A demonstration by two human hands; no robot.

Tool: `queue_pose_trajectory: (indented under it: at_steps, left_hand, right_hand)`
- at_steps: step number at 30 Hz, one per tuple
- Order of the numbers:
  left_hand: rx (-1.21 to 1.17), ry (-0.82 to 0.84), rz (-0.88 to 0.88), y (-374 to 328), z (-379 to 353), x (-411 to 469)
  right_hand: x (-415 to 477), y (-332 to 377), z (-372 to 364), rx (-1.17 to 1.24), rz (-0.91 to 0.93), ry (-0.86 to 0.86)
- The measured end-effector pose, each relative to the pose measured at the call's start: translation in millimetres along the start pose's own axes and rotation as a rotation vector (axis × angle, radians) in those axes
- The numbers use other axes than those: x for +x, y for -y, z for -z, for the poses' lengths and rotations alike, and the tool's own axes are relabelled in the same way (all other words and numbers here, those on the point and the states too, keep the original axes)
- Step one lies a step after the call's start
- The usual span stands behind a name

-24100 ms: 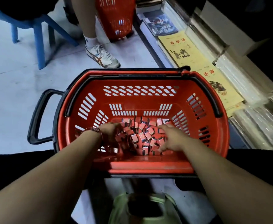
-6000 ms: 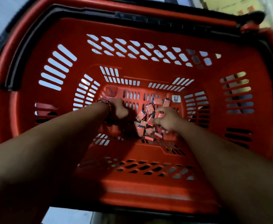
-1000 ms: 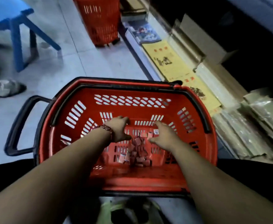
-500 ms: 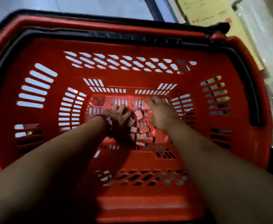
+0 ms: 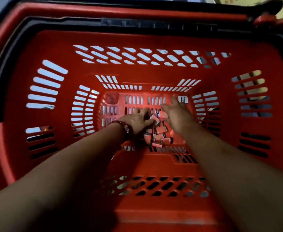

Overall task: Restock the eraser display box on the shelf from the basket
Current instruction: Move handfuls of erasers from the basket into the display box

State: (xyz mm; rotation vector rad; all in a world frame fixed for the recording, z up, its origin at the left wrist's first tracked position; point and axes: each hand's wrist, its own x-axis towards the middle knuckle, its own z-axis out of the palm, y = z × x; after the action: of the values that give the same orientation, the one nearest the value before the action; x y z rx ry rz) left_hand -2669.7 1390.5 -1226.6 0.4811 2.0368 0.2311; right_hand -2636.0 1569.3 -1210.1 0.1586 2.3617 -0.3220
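Both hands have closed in on the erasers point(image 5: 157, 131), now a shrunken pile mid-floor in the basket point(image 5: 137, 13); right hand point(image 5: 179, 118) spread flat; left hand point(image 5: 136, 121) cupped, grip unclear; probably the last scoops.

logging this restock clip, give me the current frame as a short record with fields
container: red basket, seen from above
contents: small pile of erasers on the basket floor
left hand: at the pile's left edge, thumb against erasers; grip unclear
right hand: at the pile's right edge, fingers stretched out, blurred
left wrist: bead bracelet
other: white tag at the floor's far right corner
display box: not in view
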Motion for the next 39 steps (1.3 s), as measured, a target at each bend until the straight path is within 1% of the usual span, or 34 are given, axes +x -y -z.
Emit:
queue_pose_trajectory:
  at_steps: [2, 3, 6, 7, 8, 10, 11, 13, 14, 15, 17, 19, 21, 23, 25, 27, 30, 31, 32, 34, 35, 36, 37, 39]
  left_hand:
    - [0.009, -0.092, -0.023, 5.7, 1.5, -0.9]
    - [-0.007, -0.123, -0.002, 11.2, 2.2, 0.2]
    - [0.143, -0.124, 0.035, 26.7, 7.3, 1.8]
    - [0.157, -0.13, 0.037, 30.2, 8.7, 1.1]
    - [0.109, -0.146, 0.047, 33.5, 11.7, 1.7]
    - [-0.081, -0.179, 0.038, 39.7, 16.6, 1.9]
    - [-0.254, -0.152, 0.042, 42.6, 19.1, 0.0]
    - [-0.768, -0.022, 0.055, 42.1, 24.5, -6.0]
    - [-1.004, 0.064, 0.04, 40.0, 26.4, -10.0]
    - [-1.148, 0.154, 0.03, 37.2, 28.7, -14.3]
    - [-1.273, 0.323, 0.023, 34.4, 29.3, -22.1]
    - [-1.306, 0.391, 0.015, 33.2, 30.4, -28.3]
    - [-1.363, 0.371, 0.045, 31.2, 33.9, -29.9]
    - [-1.356, 0.348, 0.063, 30.9, 35.8, -29.6]
    - [-1.308, 0.37, 0.031, 31.7, 37.2, -28.0]
    - [-1.24, 0.388, 0.029, 30.7, 36.7, -28.6]
    - [-1.168, 0.285, 0.082, 28.6, 33.3, -28.7]
    - [-1.119, 0.244, 0.089, 26.6, 33.2, -29.6]
    - [-1.02, 0.213, 0.095, 26.7, 32.1, -27.7]
    - [-0.661, 0.125, 0.136, 29.2, 29.5, -21.4]
    - [-0.477, 0.125, 0.167, 29.3, 28.4, -19.5]
    - [-0.358, 0.148, 0.185, 27.5, 24.8, -18.0]
    - [-0.315, 0.217, 0.196, 25.3, 19.4, -14.7]
    - [-0.433, 0.291, 0.177, 15.1, 12.0, -18.9]
  right_hand:
    - [-2.4, -1.6, 0.5, 0.03, -0.028, 0.007]
    - [-2.0, -2.7, 0.0, 0.035, -0.031, -0.001]
    - [0.3, -9.7, -5.0, 0.143, -0.038, -0.055]
    - [1.1, -12.4, -7.0, 0.207, -0.028, -0.092]
    - [1.7, -13.8, -7.8, 0.298, -0.024, -0.134]
    - [2.5, -12.6, -3.4, 0.599, -0.065, -0.157]
    - [3.2, -10.9, 2.8, 0.809, -0.111, -0.098]
    - [5.9, -7.5, 14.8, 1.192, -0.219, 0.154]
    - [6.5, -5.6, 20.2, 1.294, -0.241, 0.266]
    - [7.0, -3.8, 24.1, 1.337, -0.24, 0.343]
    - [6.8, -2.0, 29.7, 1.404, -0.224, 0.429]
    - [2.6, -0.7, 34.5, 1.493, -0.215, 0.504]
    - [-1.4, -0.8, 37.2, 1.569, -0.18, 0.587]
    - [0.3, -4.0, 35.8, 1.609, -0.139, 0.629]
    - [0.2, -5.2, 35.6, 1.601, -0.12, 0.64]
    - [-0.5, -4.5, 34.9, 1.54, -0.161, 0.601]
    - [-0.4, -1.7, 33.6, 1.452, -0.302, 0.506]
    - [0.0, -1.7, 31.8, 1.417, -0.331, 0.456]
    - [0.8, -2.3, 29.4, 1.371, -0.353, 0.402]
    - [1.7, -4.1, 24.7, 1.205, -0.351, 0.284]
    - [1.9, -5.7, 21.3, 1.084, -0.332, 0.235]
    - [1.6, -6.9, 17.0, 0.938, -0.301, 0.196]
    - [1.1, -7.9, 12.4, 0.774, -0.256, 0.168]
    - [-3.3, -6.6, 3.9, 0.491, -0.14, 0.172]
